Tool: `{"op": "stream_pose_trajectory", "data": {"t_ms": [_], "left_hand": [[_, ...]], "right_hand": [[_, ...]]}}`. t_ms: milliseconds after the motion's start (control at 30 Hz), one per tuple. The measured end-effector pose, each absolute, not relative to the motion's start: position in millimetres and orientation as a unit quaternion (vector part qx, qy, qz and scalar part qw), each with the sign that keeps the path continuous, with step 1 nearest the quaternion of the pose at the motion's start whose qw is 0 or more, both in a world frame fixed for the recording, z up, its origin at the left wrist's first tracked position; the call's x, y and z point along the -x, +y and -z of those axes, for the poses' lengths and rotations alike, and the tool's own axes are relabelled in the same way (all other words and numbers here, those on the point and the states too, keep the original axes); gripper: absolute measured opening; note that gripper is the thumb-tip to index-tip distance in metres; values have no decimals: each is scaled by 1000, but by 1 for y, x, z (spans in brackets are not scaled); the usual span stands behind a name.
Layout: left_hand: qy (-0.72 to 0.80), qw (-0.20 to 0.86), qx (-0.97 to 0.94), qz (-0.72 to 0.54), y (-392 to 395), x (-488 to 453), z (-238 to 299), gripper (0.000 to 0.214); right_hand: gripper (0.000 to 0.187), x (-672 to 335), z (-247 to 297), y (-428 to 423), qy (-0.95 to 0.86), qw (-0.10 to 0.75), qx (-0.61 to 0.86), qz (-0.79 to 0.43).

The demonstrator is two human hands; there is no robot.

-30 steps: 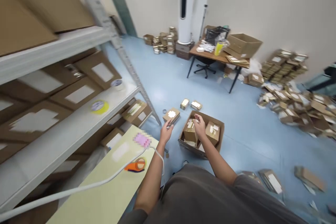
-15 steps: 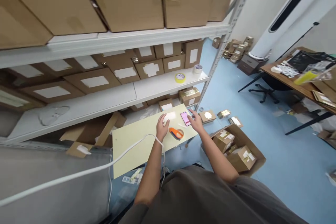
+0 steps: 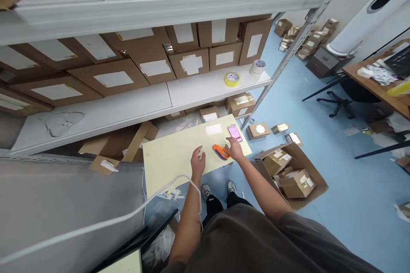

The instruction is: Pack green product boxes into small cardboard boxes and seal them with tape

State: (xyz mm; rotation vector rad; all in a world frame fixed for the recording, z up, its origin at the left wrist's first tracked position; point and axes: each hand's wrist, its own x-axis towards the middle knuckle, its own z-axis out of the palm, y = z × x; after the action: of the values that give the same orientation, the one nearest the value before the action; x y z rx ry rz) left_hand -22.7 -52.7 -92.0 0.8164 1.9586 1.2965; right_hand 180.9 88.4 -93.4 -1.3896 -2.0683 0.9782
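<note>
On a pale yellow board (image 3: 166, 153) lies an orange and dark-blue hand tool (image 3: 219, 151) with a looped handle; its exact kind is unclear. My right hand (image 3: 235, 149) reaches to the tool's right end, fingers apart. The thumb overlaps the handle in view, and I cannot tell whether it touches. Just beyond that hand, a phone (image 3: 235, 134) with a lit pink screen lies on the board. My left hand (image 3: 197, 164) hovers over the board to the left of the tool, empty, with fingers parted. A white paper label (image 3: 213, 129) lies farther back.
A white cable (image 3: 128, 215) crosses in front of my left forearm. Behind the board, a shelf (image 3: 137, 113) carries labelled cartons (image 3: 114, 80), yellow tape (image 3: 232, 79) and a pale tape roll (image 3: 258, 67). To the right, an open carton (image 3: 315, 175) holds smaller boxes.
My right hand has moved from beside the phone toward the orange tool. My left hand has drawn back, away from the white label. The camera view has shifted downward.
</note>
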Motion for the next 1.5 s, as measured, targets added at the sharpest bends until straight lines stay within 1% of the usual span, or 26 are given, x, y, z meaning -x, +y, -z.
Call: {"op": "stream_pose_trajectory", "data": {"t_ms": [67,167,233,267,300,400,433,533,667,767,867,967,1067,1200,1333,1500], "left_hand": [[757,321,-300,-483,-65,15,106,40],[774,323,-282,-467,-82,5,127,41],[781,325,-266,-463,-90,-2,138,42],[783,327,-259,-462,-93,-6,144,44],[784,331,-252,-462,-96,-11,148,45],[784,349,-231,-459,-100,-24,157,45],[784,356,-225,-457,-101,-28,158,45],[781,371,-215,-454,-101,-33,155,44],[777,363,-215,-466,-96,-26,136,46],[767,350,-229,-486,-87,-10,112,49],[753,321,-255,-514,-74,15,80,51],[731,289,-279,-552,-59,41,42,50],[696,277,-297,-592,-47,64,-2,50],[638,289,-370,-611,-43,82,-60,46],[596,305,-461,-582,-50,97,-101,42],[583,310,-493,-566,-61,112,-125,34]], "right_hand": [[39,-180,117,85,-746,188,524,-366],[20,-175,154,77,-730,127,539,-401],[10,-172,180,71,-723,107,534,-426],[10,-170,192,68,-719,102,532,-435],[16,-168,204,65,-716,97,530,-444],[40,-163,232,56,-696,83,539,-467],[45,-161,238,55,-688,85,542,-474],[46,-158,239,54,-677,113,546,-481],[38,-162,206,64,-690,141,525,-478],[28,-167,166,79,-716,157,481,-480],[24,-173,117,95,-751,182,432,-465],[25,-178,66,104,-796,220,366,-428],[31,-181,18,104,-836,249,300,-386],[39,-178,-32,94,-869,257,227,-356],[39,-170,-68,79,-882,246,197,-350],[32,-158,-93,59,-885,263,167,-345]]}}
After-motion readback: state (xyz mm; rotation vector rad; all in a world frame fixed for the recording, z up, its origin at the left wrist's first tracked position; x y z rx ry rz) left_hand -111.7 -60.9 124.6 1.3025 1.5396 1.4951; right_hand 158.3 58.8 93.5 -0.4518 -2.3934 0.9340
